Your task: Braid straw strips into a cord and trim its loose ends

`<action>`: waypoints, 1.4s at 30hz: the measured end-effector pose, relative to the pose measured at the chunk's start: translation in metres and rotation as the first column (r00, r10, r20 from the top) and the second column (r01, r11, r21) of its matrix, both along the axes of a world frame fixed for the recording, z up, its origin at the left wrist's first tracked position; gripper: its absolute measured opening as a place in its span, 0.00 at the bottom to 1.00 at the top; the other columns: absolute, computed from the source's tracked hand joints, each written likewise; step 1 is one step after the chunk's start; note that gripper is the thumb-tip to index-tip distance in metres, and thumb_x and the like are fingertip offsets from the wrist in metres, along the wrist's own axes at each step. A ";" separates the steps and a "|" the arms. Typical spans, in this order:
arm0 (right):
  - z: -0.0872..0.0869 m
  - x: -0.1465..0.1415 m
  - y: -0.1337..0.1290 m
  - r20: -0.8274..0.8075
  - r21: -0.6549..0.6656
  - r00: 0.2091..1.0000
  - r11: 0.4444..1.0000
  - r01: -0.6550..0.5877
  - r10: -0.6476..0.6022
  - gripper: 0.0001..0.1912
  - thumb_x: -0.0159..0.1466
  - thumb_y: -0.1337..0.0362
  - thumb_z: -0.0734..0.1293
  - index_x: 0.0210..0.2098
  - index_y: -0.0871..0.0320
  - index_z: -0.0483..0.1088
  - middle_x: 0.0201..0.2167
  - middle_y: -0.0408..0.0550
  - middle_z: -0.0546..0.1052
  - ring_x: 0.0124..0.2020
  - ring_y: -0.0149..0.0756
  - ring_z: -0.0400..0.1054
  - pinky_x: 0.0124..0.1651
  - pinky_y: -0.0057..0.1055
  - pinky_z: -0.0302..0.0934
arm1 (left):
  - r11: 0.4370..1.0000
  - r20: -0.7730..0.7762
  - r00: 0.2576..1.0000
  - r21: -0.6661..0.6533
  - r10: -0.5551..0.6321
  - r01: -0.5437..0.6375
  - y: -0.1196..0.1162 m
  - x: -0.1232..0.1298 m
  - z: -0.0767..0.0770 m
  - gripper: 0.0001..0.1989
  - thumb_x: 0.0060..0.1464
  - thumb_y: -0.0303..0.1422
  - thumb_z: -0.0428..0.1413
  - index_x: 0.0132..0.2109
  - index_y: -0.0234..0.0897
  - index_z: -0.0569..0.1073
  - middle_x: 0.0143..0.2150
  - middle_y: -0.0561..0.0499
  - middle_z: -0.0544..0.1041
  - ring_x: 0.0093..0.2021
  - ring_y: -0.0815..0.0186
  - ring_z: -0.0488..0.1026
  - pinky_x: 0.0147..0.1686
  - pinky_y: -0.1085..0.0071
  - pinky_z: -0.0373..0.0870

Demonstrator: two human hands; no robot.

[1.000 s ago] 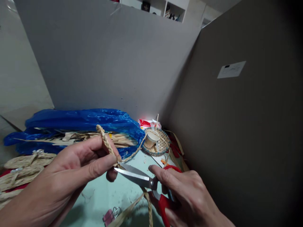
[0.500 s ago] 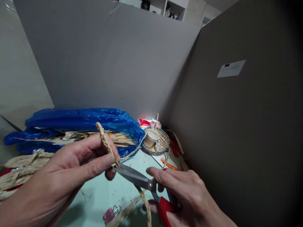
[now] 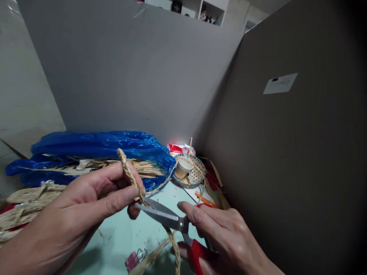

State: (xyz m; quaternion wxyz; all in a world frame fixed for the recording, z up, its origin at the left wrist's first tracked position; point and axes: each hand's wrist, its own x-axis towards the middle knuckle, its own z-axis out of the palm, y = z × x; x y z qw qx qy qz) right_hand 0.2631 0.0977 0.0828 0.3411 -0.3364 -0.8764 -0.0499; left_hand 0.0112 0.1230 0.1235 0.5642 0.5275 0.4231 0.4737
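Observation:
Between thumb and fingers, my left hand (image 3: 106, 198) pinches a braided straw cord (image 3: 127, 170), whose short end sticks up above the grip. My right hand (image 3: 229, 236) is wrapped round the red handles of a pair of scissors (image 3: 169, 217). The blades are slightly parted, their tips beside the cord just below my left thumb. From there the braid runs behind the blades and hangs down in front of me. Whether the blades touch the cord, I cannot tell.
A blue plastic bag (image 3: 100, 141) holds straw strips at the back left. Woven straw pieces (image 3: 37, 194) lie at the left. A paper cup (image 3: 184, 167) stands in a woven basket (image 3: 200, 173). A pink binder clip (image 3: 132, 261) lies near the front. Grey panels (image 3: 143, 76) enclose the table.
The scissor blades have parted a little more at the cord. My left hand and the braid are almost unmoved.

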 end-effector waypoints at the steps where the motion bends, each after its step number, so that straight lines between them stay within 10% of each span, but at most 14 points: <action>1: 0.000 0.000 0.000 0.003 0.002 1.000 1.000 0.007 -0.007 0.22 0.63 0.68 0.63 0.57 0.63 0.69 0.26 0.47 0.78 0.24 0.35 0.72 0.27 0.27 0.65 | 1.000 -0.016 1.000 0.011 0.001 -0.001 0.000 0.000 0.000 0.13 0.44 0.47 0.69 0.29 0.47 0.78 0.24 0.60 0.71 0.26 0.72 0.67 0.25 0.84 0.68; 22: 0.012 0.000 -0.003 0.026 -0.123 0.999 0.992 -0.021 0.024 0.19 0.69 0.54 0.66 0.54 0.59 0.72 0.30 0.46 0.80 0.27 0.36 0.76 0.31 0.29 0.69 | 0.996 -0.135 0.991 0.085 0.022 -0.011 0.003 -0.007 -0.002 0.12 0.47 0.48 0.67 0.30 0.48 0.77 0.25 0.59 0.73 0.28 0.69 0.68 0.27 0.81 0.69; 35: 0.011 0.001 0.001 0.032 0.200 0.998 0.979 0.038 -0.045 0.21 0.74 0.58 0.54 0.52 0.65 0.71 0.28 0.51 0.80 0.25 0.39 0.76 0.25 0.33 0.66 | 1.000 -0.073 0.997 0.000 -0.004 0.004 0.005 -0.009 -0.008 0.15 0.46 0.51 0.67 0.28 0.48 0.75 0.25 0.59 0.67 0.27 0.70 0.65 0.25 0.82 0.69; 42: 0.016 0.001 -0.001 0.055 0.165 0.996 0.984 0.065 -0.075 0.20 0.75 0.59 0.53 0.51 0.64 0.71 0.27 0.49 0.80 0.24 0.36 0.75 0.26 0.32 0.67 | 0.999 -0.135 0.991 0.054 0.010 -0.003 0.007 -0.006 -0.003 0.16 0.42 0.53 0.67 0.26 0.49 0.77 0.23 0.59 0.68 0.25 0.69 0.65 0.24 0.81 0.67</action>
